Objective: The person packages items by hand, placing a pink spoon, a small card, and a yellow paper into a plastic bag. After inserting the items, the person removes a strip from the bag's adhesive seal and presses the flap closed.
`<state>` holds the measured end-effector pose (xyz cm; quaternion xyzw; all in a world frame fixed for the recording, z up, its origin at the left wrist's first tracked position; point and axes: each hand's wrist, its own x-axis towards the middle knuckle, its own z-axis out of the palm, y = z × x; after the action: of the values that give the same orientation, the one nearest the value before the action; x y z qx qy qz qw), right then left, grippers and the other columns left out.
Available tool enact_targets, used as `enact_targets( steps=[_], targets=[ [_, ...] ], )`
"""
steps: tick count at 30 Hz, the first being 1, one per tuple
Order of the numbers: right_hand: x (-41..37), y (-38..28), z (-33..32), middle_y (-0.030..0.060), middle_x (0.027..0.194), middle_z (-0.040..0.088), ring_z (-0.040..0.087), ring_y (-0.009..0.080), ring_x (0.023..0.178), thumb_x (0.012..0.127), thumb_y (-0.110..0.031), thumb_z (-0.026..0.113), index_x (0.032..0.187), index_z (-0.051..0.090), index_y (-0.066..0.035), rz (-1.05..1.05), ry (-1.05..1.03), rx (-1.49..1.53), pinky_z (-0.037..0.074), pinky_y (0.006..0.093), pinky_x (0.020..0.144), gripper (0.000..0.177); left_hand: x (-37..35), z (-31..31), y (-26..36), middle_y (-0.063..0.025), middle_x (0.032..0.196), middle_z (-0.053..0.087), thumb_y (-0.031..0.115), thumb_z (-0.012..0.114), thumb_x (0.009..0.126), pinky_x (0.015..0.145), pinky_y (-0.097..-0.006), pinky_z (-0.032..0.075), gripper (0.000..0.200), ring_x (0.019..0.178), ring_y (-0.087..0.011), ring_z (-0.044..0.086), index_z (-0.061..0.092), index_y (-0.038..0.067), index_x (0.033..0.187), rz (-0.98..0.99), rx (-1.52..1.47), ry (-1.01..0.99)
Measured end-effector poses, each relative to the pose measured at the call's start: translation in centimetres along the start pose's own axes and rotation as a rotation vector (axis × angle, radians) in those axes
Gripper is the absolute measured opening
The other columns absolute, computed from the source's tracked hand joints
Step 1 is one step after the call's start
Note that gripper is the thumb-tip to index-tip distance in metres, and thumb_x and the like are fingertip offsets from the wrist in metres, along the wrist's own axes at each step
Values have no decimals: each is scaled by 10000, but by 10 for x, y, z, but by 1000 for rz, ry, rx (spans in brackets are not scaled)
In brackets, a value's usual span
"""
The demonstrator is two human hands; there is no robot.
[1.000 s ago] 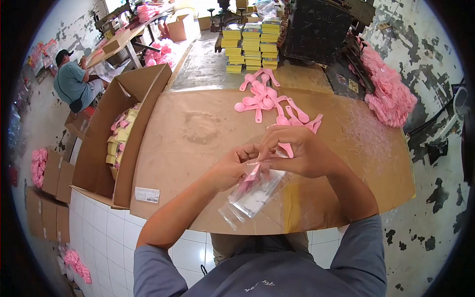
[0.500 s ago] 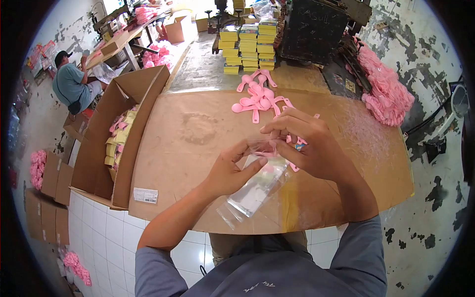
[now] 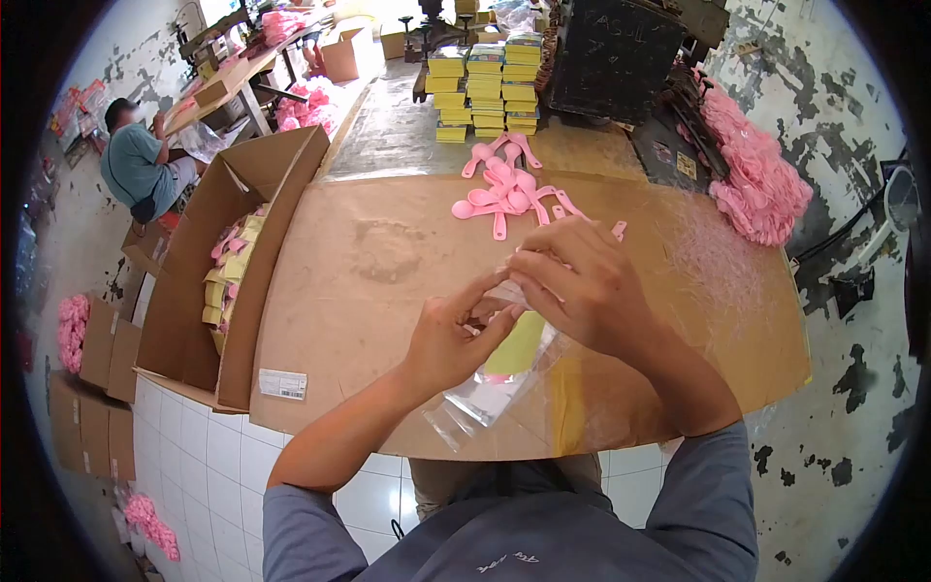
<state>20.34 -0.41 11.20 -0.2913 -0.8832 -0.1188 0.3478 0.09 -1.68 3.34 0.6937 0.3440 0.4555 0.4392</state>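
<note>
Both hands meet over the front middle of the cardboard-topped table, at a clear plastic bag [image 3: 545, 351]. My left hand [image 3: 448, 338] is closed, pinching the bag near its upper end. Across from it, my right hand [image 3: 587, 286] is closed too, its thumb and forefinger on the bag's top edge. A yellow card [image 3: 521, 346] with a bit of pink at its lower end shows below the fingers, seemingly within the clear plastic. Under it lie flat clear bags [image 3: 475, 403]. Pink plastic spoons [image 3: 504, 189] are heaped just beyond my hands.
On the left stands a long cardboard box [image 3: 247, 320] holding yellow packs and pink spoons. Stacks of yellow packs [image 3: 485, 87] rise at the back, beside a black metal box [image 3: 611, 63]. A pink heap [image 3: 761, 175] lies at right. Another person [image 3: 136, 160] sits far left.
The yellow card has come down from under my fingers and now shows over the flat bags. My right hand has shifted slightly; both hands stay closed on the plastic.
</note>
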Motion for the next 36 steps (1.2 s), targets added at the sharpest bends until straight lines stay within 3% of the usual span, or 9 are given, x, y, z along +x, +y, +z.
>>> enact_targets(
  steps=[7,11,14,16,20,23,29,35,36],
  targets=[
    [-15,10,31,76,945,608,611,254,884,730,-103,721,941,682,-44,-150,-57,-235,466,381,774,223,0,2,-5,-115,907,781,40,701,954,670,-265,590,517,786,-88,719,522,-74,1427,22,228,-48],
    [-16,33,28,68,947,610,618,220,892,785,-89,715,913,669,-46,97,2,-100,468,377,755,142,4,0,0,-118,953,784,52,683,975,717,-266,586,505,810,-91,717,522,-58,1441,-10,206,-100],
    [-20,58,-5,79,852,602,618,162,792,863,-56,678,914,642,5,519,7,393,480,341,677,87,5,-3,-6,-123,1018,780,60,664,998,795,-259,570,476,889,-97,712,528,-39,1444,-143,7,-85],
    [-39,81,-51,54,827,624,628,115,769,937,-71,668,921,638,14,722,-315,888,477,299,665,92,8,-3,-6,-123,1051,773,68,649,1013,831,-254,556,452,941,-97,702,534,-29,1439,-187,-205,-60],
    [-108,152,-119,56,749,641,661,145,695,946,-51,644,946,646,-5,760,-273,1418,533,300,692,46,12,-5,-7,-123,1070,770,90,629,1032,862,-250,542,420,990,-99,693,541,-21,1427,-238,-382,-69],
    [-151,200,-129,115,858,685,704,230,818,912,3,615,1020,658,-14,1110,-68,851,564,377,766,117,12,-4,-6,-132,1082,769,101,616,1041,872,-253,544,413,993,-110,700,539,-16,1429,-263,-432,-57],
    [-217,214,-111,166,1064,686,650,317,1005,854,41,617,1251,679,-68,869,-121,-581,527,388,845,416,13,-6,-9,-125,1144,758,86,589,1053,785,-211,538,403,954,-81,686,510,-32,1430,-254,-381,-59],
    [-150,180,-113,161,1018,687,655,311,925,857,37,632,1250,677,-60,1067,-167,358,527,358,840,408,13,-2,-12,-145,1161,747,73,613,1038,762,-211,540,424,966,-99,700,502,-33,1432,-210,-418,-29],
    [-155,190,-111,162,1031,691,659,311,940,859,29,635,1249,673,-53,1039,-207,201,527,368,851,400,14,-3,-14,-151,1163,745,59,617,1031,788,-220,550,429,990,-111,703,500,-36,1433,-231,-420,-27]
  ],
)
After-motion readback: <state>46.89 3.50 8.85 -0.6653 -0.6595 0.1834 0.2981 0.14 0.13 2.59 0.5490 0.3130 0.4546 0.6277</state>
